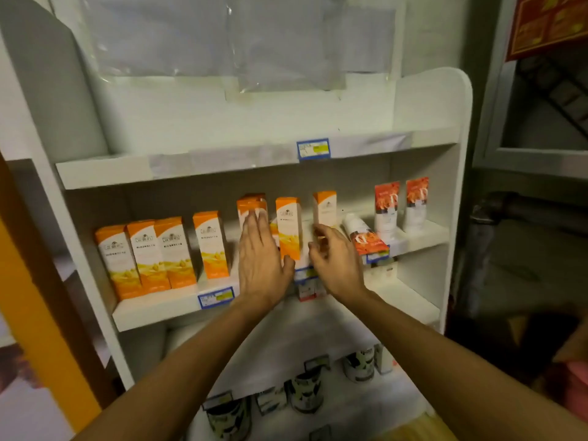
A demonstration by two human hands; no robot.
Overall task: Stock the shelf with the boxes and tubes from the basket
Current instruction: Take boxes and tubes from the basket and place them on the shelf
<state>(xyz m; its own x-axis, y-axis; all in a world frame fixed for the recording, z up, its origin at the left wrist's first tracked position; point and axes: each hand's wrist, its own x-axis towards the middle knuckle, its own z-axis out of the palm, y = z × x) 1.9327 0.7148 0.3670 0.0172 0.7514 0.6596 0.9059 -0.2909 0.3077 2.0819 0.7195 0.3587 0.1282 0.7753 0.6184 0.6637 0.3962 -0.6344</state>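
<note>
Several orange and white boxes [149, 256] stand in a row on the middle shelf [152, 308] of a white rack. My left hand [259, 256] is flat and open, its fingers against a box at the back [251, 203]. One box [288, 227] stands upright between my hands. My right hand [334, 259] hovers just right of it with curled, parted fingers, holding nothing, in front of another box [324, 206]. Two red and white tubes [386, 205] stand at the shelf's right end. A third tube [366, 237] lies on its side beside them. The basket is out of view.
The top shelf [127, 171] holds nothing and carries a blue price tag [312, 148]. Dark printed cans [307, 393] stand on the bottom shelf. An orange panel [38, 307] borders the rack on the left, and a dark wall with a pipe [525, 205] lies to the right.
</note>
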